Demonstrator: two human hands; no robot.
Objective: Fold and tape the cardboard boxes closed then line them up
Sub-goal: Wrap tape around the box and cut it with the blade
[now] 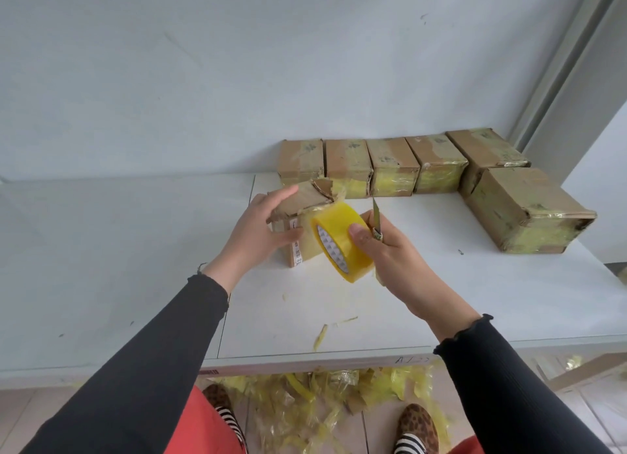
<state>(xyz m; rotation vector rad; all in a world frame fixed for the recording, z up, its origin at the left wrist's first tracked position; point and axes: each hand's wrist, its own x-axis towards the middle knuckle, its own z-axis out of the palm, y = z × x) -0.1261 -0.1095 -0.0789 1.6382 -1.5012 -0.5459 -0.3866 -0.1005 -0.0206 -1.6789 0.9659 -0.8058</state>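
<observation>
Cardboard box (298, 229) being worked sits on the white desk (441, 284), near its left edge, top flap still raised and torn. Left hand (258, 233) rests on the box with fingers mostly straight across the top and thumb on the near side, grip relaxed. Right hand (383, 250) has its grip clenched around a yellow tape roll (339, 239), held against the box, plus a small knife (376, 219), blade pointing up. Five taped boxes (373, 165) line the wall; a sixth taped box (522, 209) lies in front of the row's right end. Tape scraps (322, 396) cover the floor.
</observation>
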